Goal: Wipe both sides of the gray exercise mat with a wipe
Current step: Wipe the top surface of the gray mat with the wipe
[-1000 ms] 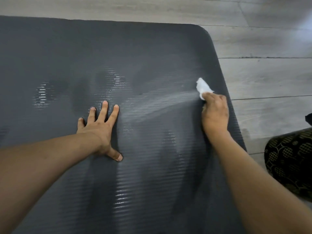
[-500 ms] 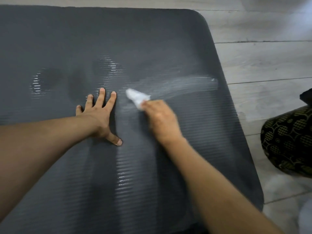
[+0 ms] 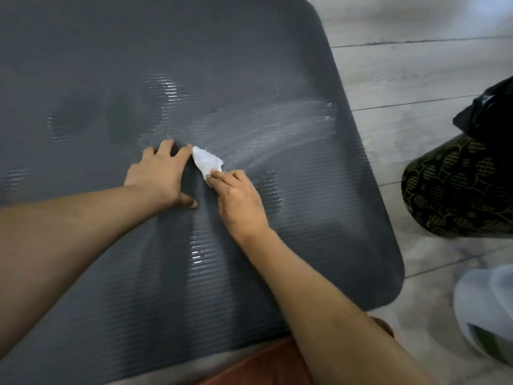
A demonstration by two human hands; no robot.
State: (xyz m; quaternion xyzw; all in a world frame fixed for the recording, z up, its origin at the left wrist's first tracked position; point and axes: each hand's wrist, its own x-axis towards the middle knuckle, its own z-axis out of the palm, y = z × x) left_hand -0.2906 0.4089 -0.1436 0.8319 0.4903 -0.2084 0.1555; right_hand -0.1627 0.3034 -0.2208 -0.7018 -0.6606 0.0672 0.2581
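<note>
right hand (image 3: 238, 197) grip pinching wipe (image 3: 206, 162) against mat (image 3: 249, 65) | left hand (image 3: 159, 173) grip apart, flat

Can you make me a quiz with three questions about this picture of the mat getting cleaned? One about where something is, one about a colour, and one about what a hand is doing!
1. Where on the mat is the wipe?
A) at the far edge
B) near the middle, right beside the fingers of the left hand
C) at the near edge

2. What colour is the wipe?
A) white
B) green
C) red

3. What is the left hand doing?
A) holding the wipe
B) raised in the air
C) resting on the mat, fingers spread

Answers:
1 B, the wipe lies just right of the left hand's fingertips.
2 A, it shows white against the gray mat.
3 C, its fingers rest spread on the mat, while the right hand pinches the wipe.
</note>
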